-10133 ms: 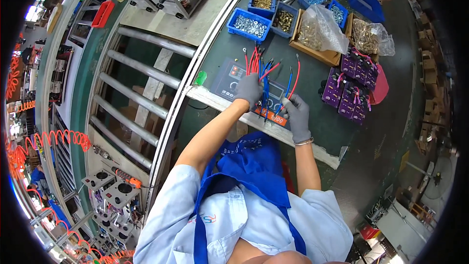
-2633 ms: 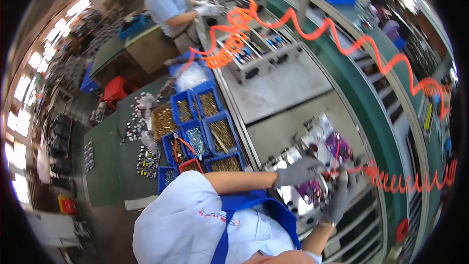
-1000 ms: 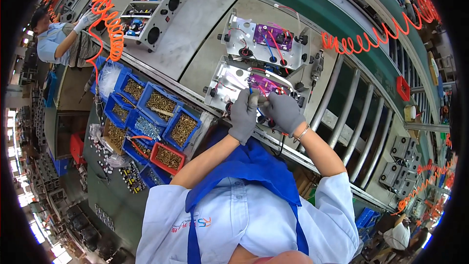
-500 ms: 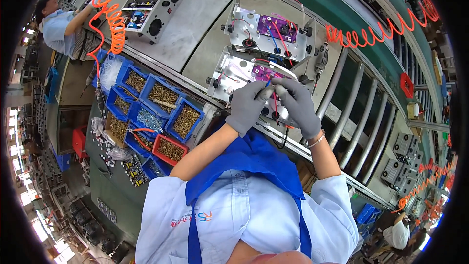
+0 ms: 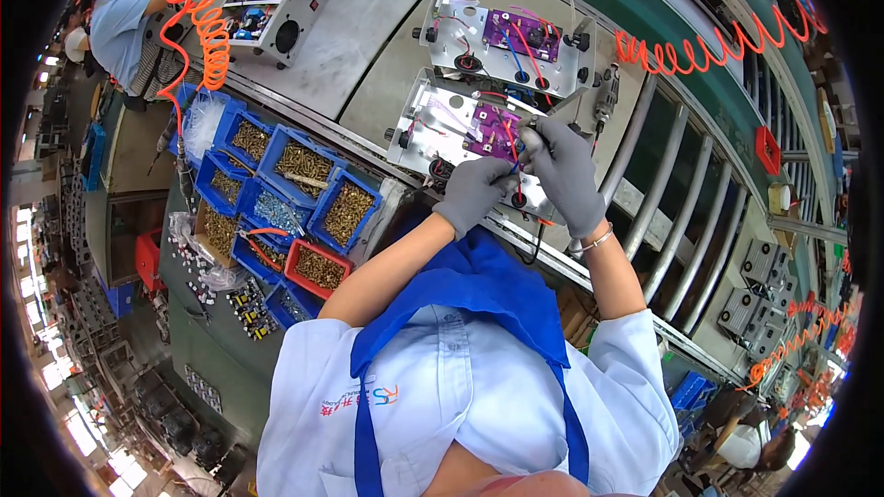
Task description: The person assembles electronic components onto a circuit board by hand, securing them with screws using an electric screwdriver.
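Note:
A metal panel (image 5: 421, 129) with a purple circuit board (image 5: 485, 136) lies in front of me on the bench. Grey gloves cover both hands. At the panel's near edge, my left hand (image 5: 474, 193) has thumb and fingers closed around the blue wire (image 5: 514, 168). My right hand (image 5: 566, 170) is over the panel's right part, its fingertips pinched beside the board; what they hold is hidden. Between the hands, a red wire (image 5: 509, 135) runs from the board toward a black round fitting (image 5: 518, 200). A similar panel (image 5: 449, 46) with another purple board (image 5: 523, 35) lies just behind.
Blue bins (image 5: 343, 213) and a red bin (image 5: 318, 269) of small brass-coloured parts stand left. A power screwdriver (image 5: 605, 101) lies right of the panels, before metal rollers (image 5: 658, 189). Orange coiled hoses (image 5: 214, 51) hang overhead. A co-worker (image 5: 124, 32) is at the far left.
My hands have drawn apart: the left has moved down toward the near edge, and the right fingertips have shifted up beside the board. The far-left co-worker has leaned farther forward.

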Demonstrator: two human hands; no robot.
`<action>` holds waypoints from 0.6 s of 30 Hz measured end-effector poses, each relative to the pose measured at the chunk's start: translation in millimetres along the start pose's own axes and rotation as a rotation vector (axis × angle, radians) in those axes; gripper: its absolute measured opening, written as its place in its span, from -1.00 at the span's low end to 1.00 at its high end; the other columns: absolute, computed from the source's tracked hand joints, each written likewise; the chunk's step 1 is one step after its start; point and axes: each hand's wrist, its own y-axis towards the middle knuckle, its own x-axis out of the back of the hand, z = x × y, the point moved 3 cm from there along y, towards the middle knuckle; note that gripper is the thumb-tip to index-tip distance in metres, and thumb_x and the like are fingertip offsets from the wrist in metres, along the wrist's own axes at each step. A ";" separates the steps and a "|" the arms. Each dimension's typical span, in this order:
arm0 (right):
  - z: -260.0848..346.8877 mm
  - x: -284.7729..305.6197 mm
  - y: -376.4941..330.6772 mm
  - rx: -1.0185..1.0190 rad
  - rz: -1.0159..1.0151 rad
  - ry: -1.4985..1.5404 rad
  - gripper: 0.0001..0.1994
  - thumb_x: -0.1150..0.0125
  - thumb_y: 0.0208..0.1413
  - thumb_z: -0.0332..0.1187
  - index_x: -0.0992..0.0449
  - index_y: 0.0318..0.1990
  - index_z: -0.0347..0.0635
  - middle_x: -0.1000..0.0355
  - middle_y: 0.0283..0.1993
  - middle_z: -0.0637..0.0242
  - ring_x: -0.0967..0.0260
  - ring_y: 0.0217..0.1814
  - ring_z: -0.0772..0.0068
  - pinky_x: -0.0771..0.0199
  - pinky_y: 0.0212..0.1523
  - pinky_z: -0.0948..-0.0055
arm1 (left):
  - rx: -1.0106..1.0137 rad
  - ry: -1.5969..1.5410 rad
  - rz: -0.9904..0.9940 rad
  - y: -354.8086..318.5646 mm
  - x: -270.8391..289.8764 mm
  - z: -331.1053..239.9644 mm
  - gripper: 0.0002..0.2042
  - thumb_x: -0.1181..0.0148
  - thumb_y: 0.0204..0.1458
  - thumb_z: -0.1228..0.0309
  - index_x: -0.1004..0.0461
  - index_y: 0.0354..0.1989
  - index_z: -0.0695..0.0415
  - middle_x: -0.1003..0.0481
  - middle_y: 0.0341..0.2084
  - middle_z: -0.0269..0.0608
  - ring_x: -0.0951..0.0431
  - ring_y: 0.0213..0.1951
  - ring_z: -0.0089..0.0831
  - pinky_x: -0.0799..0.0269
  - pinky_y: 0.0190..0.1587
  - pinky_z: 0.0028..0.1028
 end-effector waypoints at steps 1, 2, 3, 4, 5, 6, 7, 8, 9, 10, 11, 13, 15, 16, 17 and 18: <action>-0.5 -0.5 2.1 0.004 0.003 0.000 -0.84 -0.11 0.13 -0.39 -0.48 -0.19 -0.26 -0.40 -0.45 0.17 -0.44 -0.48 0.32 -0.38 -0.43 0.34 | -0.029 0.060 0.015 1.8 -0.2 -3.3 -0.86 -0.24 0.00 0.40 -0.55 -0.30 0.19 -0.53 -0.50 -0.10 -0.54 -0.46 -0.31 -0.44 -0.34 -0.40; 2.5 -0.2 3.9 0.134 -0.015 -0.193 -0.85 -0.10 0.13 -0.37 -0.46 -0.21 -0.25 -0.41 -0.42 0.12 -0.42 -0.42 0.20 -0.37 -0.40 0.27 | -0.029 0.061 0.010 2.6 -1.9 -1.7 -0.86 -0.24 0.00 0.40 -0.55 -0.30 0.19 -0.53 -0.50 -0.10 -0.54 -0.46 -0.31 -0.44 -0.34 -0.40; 5.8 -1.6 4.6 0.265 -0.034 -0.385 -0.85 -0.10 0.13 -0.35 -0.45 -0.23 -0.24 -0.41 -0.39 0.08 -0.41 -0.36 0.07 -0.35 -0.37 0.20 | -0.051 0.061 -0.021 3.0 -3.8 1.9 -0.85 -0.25 -0.02 0.38 -0.54 -0.31 0.17 -0.51 -0.49 -0.09 -0.54 -0.42 -0.25 -0.44 -0.33 -0.36; 4.6 -3.5 3.8 0.269 -0.032 -0.386 -0.85 -0.10 0.13 -0.35 -0.45 -0.23 -0.24 -0.41 -0.39 0.08 -0.41 -0.36 0.07 -0.35 -0.37 0.20 | -0.073 0.058 -0.049 3.4 -4.5 1.6 -0.84 -0.27 -0.05 0.37 -0.53 -0.32 0.16 -0.50 -0.47 -0.07 -0.53 -0.39 -0.20 -0.44 -0.31 -0.33; 3.7 -7.6 1.9 0.277 0.004 -0.335 -0.84 -0.10 0.14 -0.36 -0.46 -0.22 -0.26 -0.38 -0.43 0.11 -0.40 -0.41 0.15 -0.34 -0.38 0.25 | -0.073 0.058 -0.054 1.7 -4.5 2.2 -0.84 -0.27 -0.05 0.37 -0.53 -0.32 0.16 -0.50 -0.47 -0.07 -0.53 -0.39 -0.20 -0.44 -0.31 -0.33; 3.6 -11.4 0.1 0.285 0.040 -0.285 -0.84 -0.09 0.15 -0.37 -0.47 -0.22 -0.27 -0.36 -0.48 0.14 -0.39 -0.45 0.24 -0.33 -0.40 0.30 | -0.116 0.199 -0.031 -2.0 -4.9 1.5 -0.81 -0.27 -0.08 0.36 -0.52 -0.29 0.13 -0.50 -0.42 -0.10 -0.53 -0.33 -0.17 -0.44 -0.27 -0.29; -0.3 -16.2 -0.4 0.178 0.140 -0.218 -0.86 -0.08 0.15 -0.38 -0.45 -0.23 -0.25 -0.36 -0.50 0.12 -0.39 -0.40 0.22 -0.32 -0.35 0.27 | -0.161 0.341 -0.002 -4.8 -2.8 -2.1 -0.77 -0.28 -0.12 0.36 -0.50 -0.25 0.10 -0.50 -0.36 -0.13 -0.52 -0.26 -0.15 -0.44 -0.24 -0.26; -1.8 -16.4 1.3 0.177 0.138 -0.217 -0.86 -0.08 0.15 -0.38 -0.45 -0.23 -0.25 -0.36 -0.50 0.12 -0.39 -0.40 0.22 -0.32 -0.35 0.27 | -0.161 0.342 -0.001 -7.5 3.0 -3.8 -0.77 -0.28 -0.12 0.36 -0.50 -0.25 0.10 -0.50 -0.36 -0.13 -0.52 -0.26 -0.15 -0.44 -0.24 -0.26; -2.7 -17.6 4.3 0.220 0.166 -0.296 -0.86 -0.07 0.15 -0.38 -0.44 -0.24 -0.26 -0.37 -0.48 0.09 -0.40 -0.40 0.19 -0.32 -0.36 0.25 | -0.165 0.431 -0.015 -10.8 11.7 -5.6 -0.71 -0.26 -0.12 0.33 -0.46 -0.19 0.09 -0.47 -0.30 -0.14 -0.51 -0.26 -0.13 -0.44 -0.23 -0.22; -3.9 -20.1 7.3 0.262 0.195 -0.372 -0.86 -0.06 0.15 -0.38 -0.42 -0.25 -0.27 -0.39 -0.46 0.07 -0.41 -0.40 0.15 -0.33 -0.37 0.23 | -0.167 0.519 -0.027 -14.1 22.4 -12.1 -0.66 -0.24 -0.12 0.30 -0.41 -0.13 0.07 -0.43 -0.24 -0.15 -0.49 -0.26 -0.11 -0.44 -0.23 -0.18; -10.1 -22.8 9.9 0.253 0.191 -0.372 -0.86 -0.06 0.15 -0.38 -0.42 -0.25 -0.27 -0.39 -0.46 0.07 -0.41 -0.40 0.15 -0.33 -0.37 0.23 | -0.213 0.545 -0.111 -8.3 36.6 -23.7 -0.59 -0.25 -0.14 0.28 -0.36 -0.09 0.11 -0.40 -0.14 -0.09 -0.51 -0.24 -0.10 -0.45 -0.23 -0.19; -28.0 -35.4 19.7 0.259 0.249 -0.425 -0.86 -0.05 0.13 -0.38 -0.41 -0.28 -0.29 -0.41 -0.44 0.02 -0.41 -0.40 0.05 -0.34 -0.37 0.18 | -0.128 0.713 -0.078 11.1 49.9 -24.7 -0.52 -0.28 -0.15 0.26 -0.31 -0.04 0.15 -0.40 -0.12 -0.01 -0.53 -0.21 -0.12 -0.47 -0.24 -0.20; -37.9 -45.7 24.2 0.153 0.331 -0.384 -0.86 -0.06 0.11 -0.38 -0.41 -0.29 -0.29 -0.41 -0.44 0.01 -0.40 -0.40 -0.02 -0.35 -0.37 0.14 | 0.018 0.771 0.002 16.0 54.4 -27.7 -0.47 -0.30 -0.16 0.24 -0.29 -0.01 0.15 -0.41 -0.12 0.01 -0.53 -0.20 -0.10 -0.47 -0.23 -0.19; -43.9 -51.6 26.3 0.043 0.407 -0.343 -0.86 -0.06 0.10 -0.38 -0.42 -0.29 -0.29 -0.42 -0.44 0.00 -0.39 -0.40 -0.08 -0.35 -0.37 0.11 | 0.089 0.838 0.090 15.6 54.6 -28.5 -0.51 -0.30 -0.15 0.21 -0.32 -0.05 0.15 -0.43 -0.18 -0.02 -0.54 -0.23 -0.14 -0.47 -0.26 -0.21; -43.6 -53.0 28.4 0.134 0.382 -0.425 -0.83 -0.09 0.06 -0.39 -0.42 -0.21 -0.26 -0.44 -0.44 0.01 -0.42 -0.37 -0.06 -0.37 -0.35 0.09 | 0.160 0.902 0.180 14.3 54.3 -26.9 -0.53 -0.30 -0.15 0.18 -0.35 -0.10 0.15 -0.44 -0.24 -0.04 -0.55 -0.26 -0.17 -0.47 -0.30 -0.22; -43.3 -54.4 28.8 0.138 0.385 -0.426 -0.83 -0.09 0.06 -0.39 -0.42 -0.21 -0.26 -0.44 -0.44 0.01 -0.42 -0.37 -0.06 -0.37 -0.35 0.09 | 0.164 0.901 0.176 10.6 53.4 -23.2 -0.53 -0.30 -0.15 0.18 -0.35 -0.10 0.15 -0.44 -0.24 -0.04 -0.55 -0.26 -0.17 -0.47 -0.30 -0.22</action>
